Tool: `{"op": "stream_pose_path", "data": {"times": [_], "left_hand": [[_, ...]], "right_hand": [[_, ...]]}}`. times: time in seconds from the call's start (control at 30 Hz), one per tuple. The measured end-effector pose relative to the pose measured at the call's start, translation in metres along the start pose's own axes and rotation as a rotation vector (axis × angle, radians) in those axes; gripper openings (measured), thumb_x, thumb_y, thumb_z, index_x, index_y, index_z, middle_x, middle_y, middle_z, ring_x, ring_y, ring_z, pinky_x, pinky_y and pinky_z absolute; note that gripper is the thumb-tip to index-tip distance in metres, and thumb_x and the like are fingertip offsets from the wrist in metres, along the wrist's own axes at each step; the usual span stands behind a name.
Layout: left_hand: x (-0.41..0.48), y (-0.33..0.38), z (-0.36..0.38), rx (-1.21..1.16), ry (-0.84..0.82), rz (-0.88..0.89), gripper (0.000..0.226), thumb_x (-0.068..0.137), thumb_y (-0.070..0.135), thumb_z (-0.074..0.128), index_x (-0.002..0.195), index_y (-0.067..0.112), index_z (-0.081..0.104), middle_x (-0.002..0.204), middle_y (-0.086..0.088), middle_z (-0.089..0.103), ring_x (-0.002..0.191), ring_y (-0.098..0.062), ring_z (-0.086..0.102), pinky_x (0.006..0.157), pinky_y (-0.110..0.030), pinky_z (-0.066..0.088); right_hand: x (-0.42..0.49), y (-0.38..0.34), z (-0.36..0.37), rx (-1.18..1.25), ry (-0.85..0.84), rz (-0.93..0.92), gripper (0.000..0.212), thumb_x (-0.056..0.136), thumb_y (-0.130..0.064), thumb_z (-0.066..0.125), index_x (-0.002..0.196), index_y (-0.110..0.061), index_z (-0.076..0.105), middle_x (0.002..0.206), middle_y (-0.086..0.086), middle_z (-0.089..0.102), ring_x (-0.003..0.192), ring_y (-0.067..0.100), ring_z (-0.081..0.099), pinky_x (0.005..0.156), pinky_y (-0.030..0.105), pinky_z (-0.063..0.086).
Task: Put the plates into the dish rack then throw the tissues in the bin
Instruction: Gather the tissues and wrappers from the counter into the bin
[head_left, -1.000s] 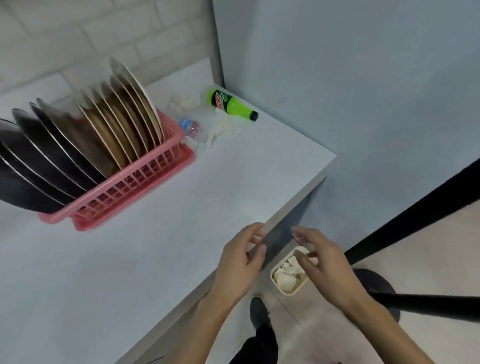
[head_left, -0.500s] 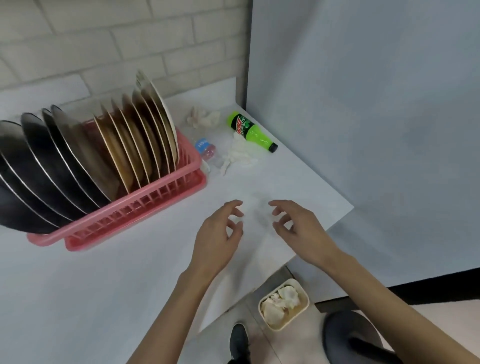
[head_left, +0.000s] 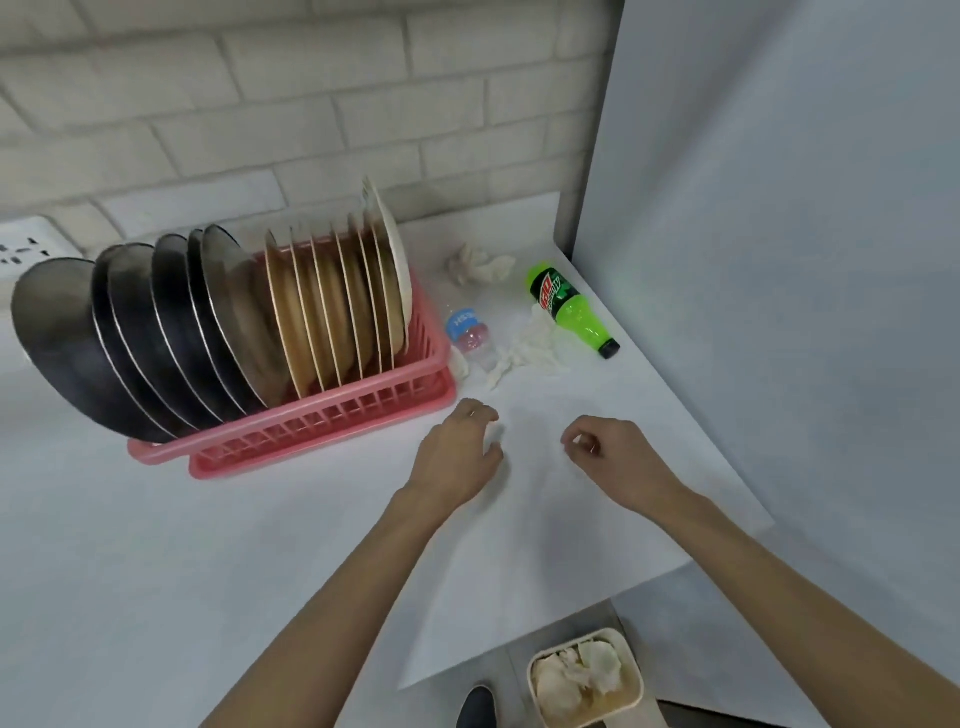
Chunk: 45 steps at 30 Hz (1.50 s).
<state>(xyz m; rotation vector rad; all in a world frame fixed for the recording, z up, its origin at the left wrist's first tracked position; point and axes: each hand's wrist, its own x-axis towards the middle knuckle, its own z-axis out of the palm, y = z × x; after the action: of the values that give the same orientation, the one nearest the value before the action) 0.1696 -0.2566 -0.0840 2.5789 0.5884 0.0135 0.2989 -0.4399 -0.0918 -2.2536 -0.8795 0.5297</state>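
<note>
Both the left hand (head_left: 457, 452) and right hand (head_left: 608, 457) hover empty, fingers loosely curled. Plates (head_left: 291, 317) fill the dish rack (head_left: 322, 426). Some tissues lie in the bin (head_left: 584, 675); two tissues (head_left: 524, 348) remain far right.

A green soda bottle (head_left: 570, 307) with a black cap lies on its side near the far right corner of the white surface (head_left: 156, 545), its cap pointing toward the near right. A small clear bottle (head_left: 470, 338) with a blue label lies to its left, also on its side. Behind them rises a white brick wall (head_left: 311, 104) with a white power socket (head_left: 26, 249) at the far left, a pale blue panel (head_left: 779, 208) closes the right side, and a dark shoe (head_left: 475, 707) shows on the floor below the surface's edge.
</note>
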Motion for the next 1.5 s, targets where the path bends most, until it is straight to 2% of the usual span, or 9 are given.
{"op": "stream_pose_path", "data": {"times": [0.13, 0.33, 0.53, 0.7, 0.87, 1.1, 1.2, 1.37, 1.5], "left_hand": [[0.045, 0.003, 0.002, 0.194, -0.095, -0.116, 0.053, 0.094, 0.026, 0.059, 0.143, 0.012, 0.044, 0.165, -0.009, 0.007, 0.119, -0.039, 0.058, 0.093, -0.043, 0.051], [0.087, 0.006, 0.004, 0.295, -0.146, -0.305, 0.051, 0.098, 0.029, 0.051, 0.143, 0.008, 0.039, 0.165, -0.017, -0.006, 0.124, -0.042, 0.055, 0.094, -0.041, 0.046], [0.097, 0.009, 0.014, 0.286, -0.046, -0.339, 0.036, 0.095, 0.019, 0.051, 0.127, 0.004, 0.055, 0.142, -0.017, 0.037, 0.110, -0.038, 0.061, 0.089, -0.043, 0.050], [0.081, 0.003, 0.025, 0.182, 0.013, -0.301, 0.035, 0.091, 0.012, 0.060, 0.124, 0.004, 0.050, 0.129, -0.015, 0.046, 0.106, -0.036, 0.060, 0.085, -0.041, 0.050], [0.057, 0.004, 0.038, 0.069, 0.023, -0.314, 0.040, 0.091, 0.016, 0.061, 0.126, 0.007, 0.044, 0.123, -0.012, 0.051, 0.106, -0.034, 0.060, 0.079, -0.040, 0.048], [0.034, -0.002, 0.047, -0.091, 0.047, -0.299, 0.030, 0.092, 0.021, 0.058, 0.122, 0.014, 0.059, 0.117, -0.005, 0.051, 0.103, -0.028, 0.060, 0.087, -0.037, 0.050], [0.031, -0.006, 0.046, -0.160, 0.093, -0.276, 0.026, 0.091, 0.026, 0.061, 0.116, 0.018, 0.063, 0.111, 0.000, 0.052, 0.097, -0.023, 0.059, 0.082, -0.031, 0.048], [0.037, -0.004, 0.043, -0.205, 0.178, -0.204, 0.009, 0.091, 0.031, 0.062, 0.095, 0.022, 0.061, 0.094, 0.008, 0.048, 0.081, -0.014, 0.053, 0.068, -0.025, 0.034], [0.047, -0.003, 0.040, -0.232, 0.178, -0.146, 0.021, 0.090, 0.032, 0.069, 0.080, 0.023, 0.054, 0.086, 0.008, 0.049, 0.077, -0.014, 0.051, 0.065, -0.029, 0.032]], "right_hand": [[0.031, 0.019, -0.010, -0.001, -0.013, -0.033, 0.009, 0.091, -0.017, 0.060, 0.088, -0.022, 0.067, 0.072, -0.008, 0.062, 0.063, 0.010, 0.058, 0.059, 0.024, 0.048], [0.064, 0.041, -0.021, 0.034, -0.058, 0.025, 0.010, 0.088, -0.019, 0.061, 0.086, -0.028, 0.064, 0.079, -0.012, 0.062, 0.072, 0.011, 0.062, 0.065, 0.025, 0.050], [0.081, 0.052, -0.017, -0.022, -0.059, 0.008, 0.015, 0.089, -0.020, 0.060, 0.103, -0.021, 0.064, 0.103, -0.001, 0.061, 0.094, 0.018, 0.061, 0.089, 0.037, 0.051], [0.110, 0.031, -0.014, -0.163, -0.041, -0.116, 0.031, 0.091, -0.013, 0.057, 0.122, -0.015, 0.057, 0.127, 0.004, 0.044, 0.091, 0.023, 0.057, 0.088, 0.038, 0.050], [0.146, 0.010, -0.004, -0.400, -0.100, -0.204, 0.052, 0.095, -0.015, 0.054, 0.146, -0.017, 0.041, 0.151, 0.005, 0.028, 0.118, 0.030, 0.052, 0.091, 0.040, 0.049], [0.154, 0.010, 0.013, -0.548, -0.147, -0.241, 0.024, 0.092, -0.010, 0.054, 0.116, -0.012, 0.059, 0.118, 0.009, 0.051, 0.111, 0.027, 0.047, 0.087, 0.038, 0.047], [0.144, 0.017, 0.011, -0.399, -0.123, -0.222, 0.010, 0.089, -0.006, 0.056, 0.097, -0.010, 0.059, 0.103, 0.007, 0.058, 0.103, 0.026, 0.053, 0.083, 0.038, 0.047], [0.114, 0.021, -0.002, 0.047, -0.050, -0.129, 0.018, 0.085, -0.003, 0.059, 0.099, -0.013, 0.059, 0.090, 0.004, 0.063, 0.076, 0.020, 0.058, 0.064, 0.032, 0.047], [0.096, 0.025, -0.017, 0.190, -0.014, -0.042, 0.010, 0.088, -0.018, 0.066, 0.080, -0.015, 0.062, 0.074, 0.000, 0.061, 0.064, 0.012, 0.053, 0.061, 0.028, 0.041]]}}
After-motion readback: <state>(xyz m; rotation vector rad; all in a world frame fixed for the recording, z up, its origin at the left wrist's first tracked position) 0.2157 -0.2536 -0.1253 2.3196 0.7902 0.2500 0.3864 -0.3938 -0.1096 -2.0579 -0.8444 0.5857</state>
